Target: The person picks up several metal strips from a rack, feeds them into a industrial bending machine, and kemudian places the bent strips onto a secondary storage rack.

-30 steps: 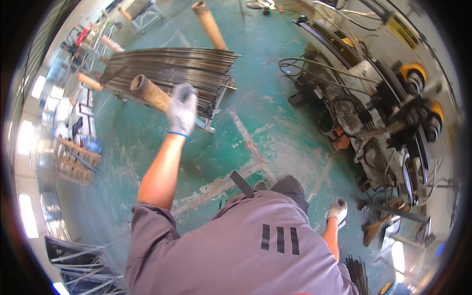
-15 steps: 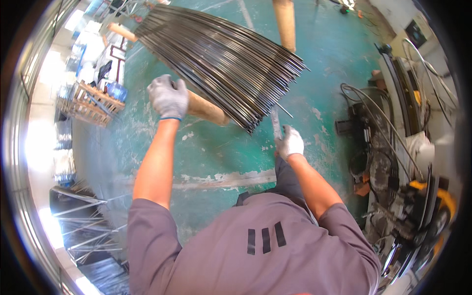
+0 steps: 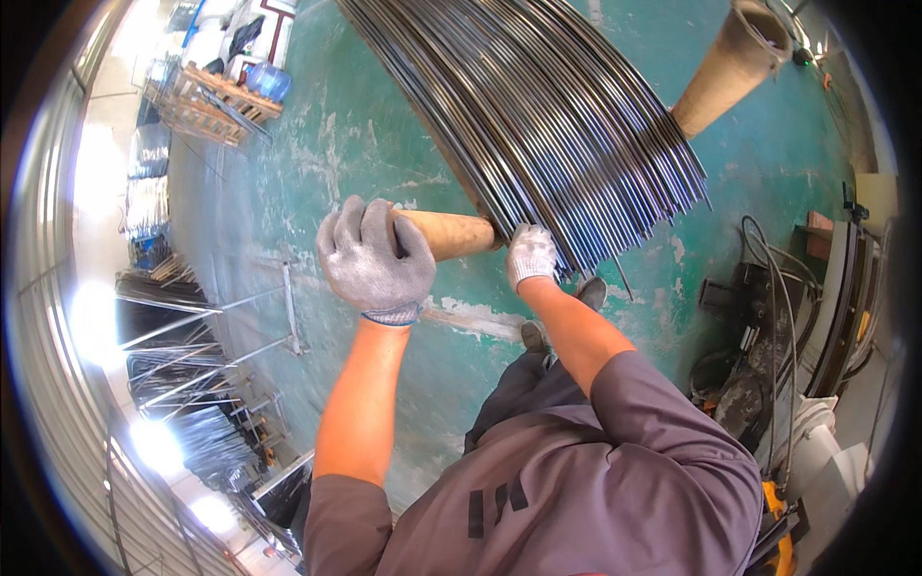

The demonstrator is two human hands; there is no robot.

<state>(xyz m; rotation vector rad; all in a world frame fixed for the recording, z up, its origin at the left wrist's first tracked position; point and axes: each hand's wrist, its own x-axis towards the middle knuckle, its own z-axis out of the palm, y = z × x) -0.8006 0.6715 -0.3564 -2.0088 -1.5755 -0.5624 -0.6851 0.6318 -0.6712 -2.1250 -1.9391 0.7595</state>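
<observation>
A wide, fanned layer of long dark metal rods [image 3: 567, 125] stretches away from me, its uneven ends toward my body. At the near left corner of the layer, my right hand [image 3: 531, 255], in a whitish work glove, is closed around the ends of the outermost rods; how many it grips is hidden. My left hand [image 3: 376, 261], in a grey-white glove, is raised with its fingers apart and slightly bent, apparently holding nothing. It overlaps the end of a tan tube-like post [image 3: 449, 234] beside the rods; whether it touches the post cannot be told.
Another tan post with a hollow top [image 3: 725, 72] stands right of the rods. Cables [image 3: 768, 259] and dark machinery line the right side. Left are a wooden pallet [image 3: 226, 101], a blue water jug [image 3: 268, 82] and metal racks [image 3: 206, 326]. The green floor [image 3: 360, 154] is scuffed.
My view has shifted closer to the rods. My right hand has come from beside the rods onto their near ends. My left hand is higher toward the camera, its fingers more spread.
</observation>
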